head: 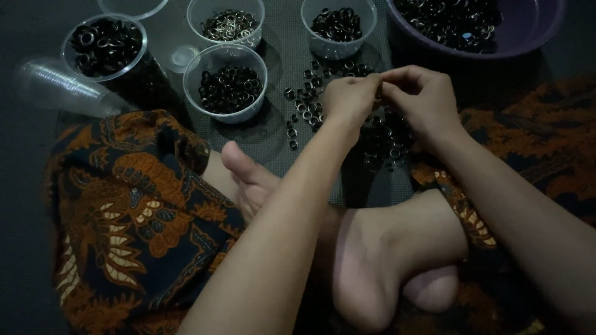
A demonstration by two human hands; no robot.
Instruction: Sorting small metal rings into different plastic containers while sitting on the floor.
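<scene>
My left hand (pixel 349 99) and my right hand (pixel 422 99) meet fingertip to fingertip above a heap of small black rings (pixel 382 139) on a dark mat (pixel 279 133). Both hands pinch something tiny between thumb and fingers where they touch; it looks like one of the rings, mostly hidden by the fingers. More loose rings (pixel 303 108) lie scattered left of my left hand. My crossed bare feet (pixel 372 260) rest below the hands, with patterned orange and dark cloth (pixel 133 217) over my legs.
Several clear plastic cups stand at the back: one with black rings (pixel 105 44), one with dark rings (pixel 228 87), one with silvery rings (pixel 228 25), another with black rings (pixel 338 23). A purple basin of rings (pixel 478 25) sits far right. Stacked empty cups (pixel 59 84) lie at left.
</scene>
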